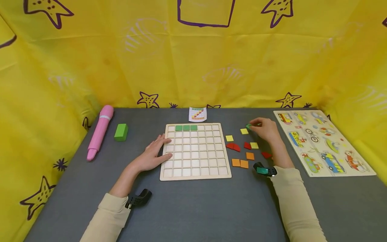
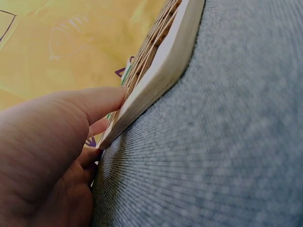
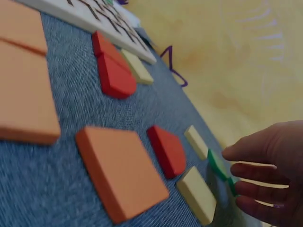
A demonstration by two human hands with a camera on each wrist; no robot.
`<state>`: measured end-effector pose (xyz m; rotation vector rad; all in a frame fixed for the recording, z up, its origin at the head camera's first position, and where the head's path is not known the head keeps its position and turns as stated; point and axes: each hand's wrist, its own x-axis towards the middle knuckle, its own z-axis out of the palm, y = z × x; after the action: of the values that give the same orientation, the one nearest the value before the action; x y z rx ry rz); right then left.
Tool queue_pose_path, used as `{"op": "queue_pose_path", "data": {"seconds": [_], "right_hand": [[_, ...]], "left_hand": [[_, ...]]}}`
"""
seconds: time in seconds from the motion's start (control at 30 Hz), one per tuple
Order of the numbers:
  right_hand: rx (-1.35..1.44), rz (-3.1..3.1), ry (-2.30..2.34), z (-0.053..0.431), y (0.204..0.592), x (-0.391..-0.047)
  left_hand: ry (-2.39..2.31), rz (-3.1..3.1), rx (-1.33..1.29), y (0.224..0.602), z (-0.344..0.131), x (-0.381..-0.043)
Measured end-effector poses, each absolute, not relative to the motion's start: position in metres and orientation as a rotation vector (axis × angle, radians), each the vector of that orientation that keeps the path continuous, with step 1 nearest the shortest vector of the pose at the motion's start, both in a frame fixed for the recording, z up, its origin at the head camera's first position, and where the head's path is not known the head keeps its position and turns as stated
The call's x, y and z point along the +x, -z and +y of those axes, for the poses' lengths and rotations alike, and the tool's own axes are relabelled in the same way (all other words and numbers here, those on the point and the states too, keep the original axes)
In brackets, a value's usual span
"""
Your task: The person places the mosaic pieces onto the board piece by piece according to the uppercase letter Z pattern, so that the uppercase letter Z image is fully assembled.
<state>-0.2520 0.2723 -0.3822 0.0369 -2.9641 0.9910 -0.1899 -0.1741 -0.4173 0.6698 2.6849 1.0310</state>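
A wooden grid board (image 1: pixel 195 178) lies on the table, with a row of green tiles (image 1: pixel 186 128) in its top row. My left hand (image 1: pixel 152 154) rests on the board's left edge, thumb and index finger spread over the frame; in the left wrist view the thumb lies along the rim. To the right of the board, my right hand (image 1: pixel 266 130) pinches a small green tile (image 1: pixel 248 126) at its fingertips. Close by that hand are a yellow tile (image 1: pixel 244 131) and a red piece (image 1: pixel 247 145). In the right wrist view, green (image 3: pixel 217 165) shows right at the thumb tip.
Orange tiles (image 1: pixel 235 162) and red pieces (image 1: pixel 233 147) lie right of the board. A pattern card (image 1: pixel 198 114) is behind it. At left are a pink microphone-shaped object (image 1: pixel 100 132) and a green block (image 1: pixel 121 132). A picture puzzle board (image 1: pixel 323 143) lies far right.
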Motion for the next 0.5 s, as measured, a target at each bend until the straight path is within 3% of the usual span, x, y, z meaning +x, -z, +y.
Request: {"op": "queue_pose_path", "data": {"seconds": [0.5], "right_hand": [[0.027,-2.906,-0.985,0.277,0.399,-0.256]], "left_hand": [[-1.033,2.683,0.667,0.416,-0.175,-0.189]]}}
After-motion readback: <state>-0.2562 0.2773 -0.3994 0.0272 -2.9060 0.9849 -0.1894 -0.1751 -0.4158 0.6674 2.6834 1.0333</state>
